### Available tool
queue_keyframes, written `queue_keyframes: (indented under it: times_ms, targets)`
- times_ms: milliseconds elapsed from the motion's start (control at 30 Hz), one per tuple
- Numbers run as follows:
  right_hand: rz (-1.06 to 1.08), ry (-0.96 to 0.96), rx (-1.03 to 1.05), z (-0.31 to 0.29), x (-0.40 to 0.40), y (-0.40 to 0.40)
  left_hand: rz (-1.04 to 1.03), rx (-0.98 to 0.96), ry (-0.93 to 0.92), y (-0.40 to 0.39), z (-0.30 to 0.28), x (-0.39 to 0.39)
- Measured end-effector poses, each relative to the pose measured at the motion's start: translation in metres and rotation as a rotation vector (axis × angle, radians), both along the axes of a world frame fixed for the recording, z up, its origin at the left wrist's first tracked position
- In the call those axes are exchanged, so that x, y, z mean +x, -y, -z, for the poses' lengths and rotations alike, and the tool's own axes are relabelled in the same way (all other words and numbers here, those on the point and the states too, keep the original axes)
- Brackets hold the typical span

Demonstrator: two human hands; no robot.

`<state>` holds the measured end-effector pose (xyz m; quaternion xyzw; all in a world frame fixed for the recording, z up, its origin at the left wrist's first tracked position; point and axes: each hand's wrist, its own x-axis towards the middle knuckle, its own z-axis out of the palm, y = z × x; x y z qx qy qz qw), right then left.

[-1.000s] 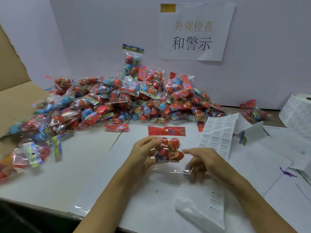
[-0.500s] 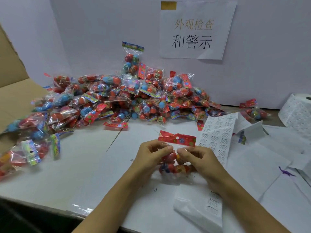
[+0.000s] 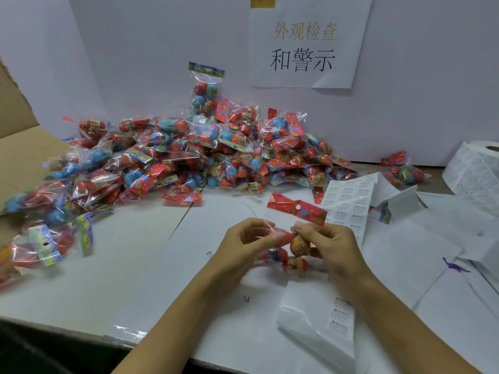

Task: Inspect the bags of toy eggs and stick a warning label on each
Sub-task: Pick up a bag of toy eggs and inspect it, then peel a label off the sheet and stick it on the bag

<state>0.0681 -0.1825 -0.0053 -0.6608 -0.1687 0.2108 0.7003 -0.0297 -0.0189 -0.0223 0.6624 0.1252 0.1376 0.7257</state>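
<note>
Both hands (image 3: 291, 238) pinch a crinkly clear bag (image 3: 293, 249) (glossy oval eggs).

I see open desk (image 3: 129, 265) left of my hands, between the near edge and the bag pile (image 3: 189, 157), which blocks the whole back. Label sheets (image 3: 348, 209) and loose paper crowd the right side, with a label roll (image 3: 475, 168) at far right.

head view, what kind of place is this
Probably a packing or inspection bench in a small toy workshop: a heap of bagged toy eggs against the wall, sheets of warning labels, and a printed Chinese sign above. Both hands hold one bag.
</note>
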Motion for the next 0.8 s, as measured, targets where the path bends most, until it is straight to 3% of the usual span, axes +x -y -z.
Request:
queue_keyframes:
  times_ms: [100, 300, 367, 467, 500, 567, 667, 733, 800]
  targets:
    - [-0.002, -0.014, 0.016, 0.0, 0.001, -0.001, -0.032, -0.007, 0.049, 0.001, 0.001, 0.0]
    - [0.061, -0.044, -0.061, -0.001, 0.013, 0.001, -0.364, 0.101, 0.0, -0.009, 0.0, 0.001]
    - [0.122, -0.045, -0.016, -0.001, 0.017, 0.003, -0.459, 0.26, -0.072, -0.015, 0.003, 0.0]
    - [0.162, -0.058, 0.04, -0.003, 0.017, 0.003, -0.534, 0.661, -0.274, -0.018, 0.007, 0.0]
    - [0.169, -0.055, 0.042, -0.003, 0.017, 0.003, -0.568, 0.731, -0.256, -0.015, 0.006, -0.001]
    - [0.194, -0.049, 0.041, -0.003, 0.018, 0.003, -0.591, 0.837, -0.045, -0.007, 0.001, -0.005]
    - [0.239, -0.051, 0.052, -0.004, 0.021, 0.005, -0.292, 1.047, 0.22, 0.004, 0.002, -0.009]
    - [0.259, -0.059, 0.057, -0.004, 0.023, 0.007, 0.082, 1.112, 0.186, 0.011, 0.001, -0.011]
    - [0.268, -0.061, 0.049, -0.004, 0.025, 0.009, 0.281, 1.075, 0.078, 0.015, 0.003, -0.011]
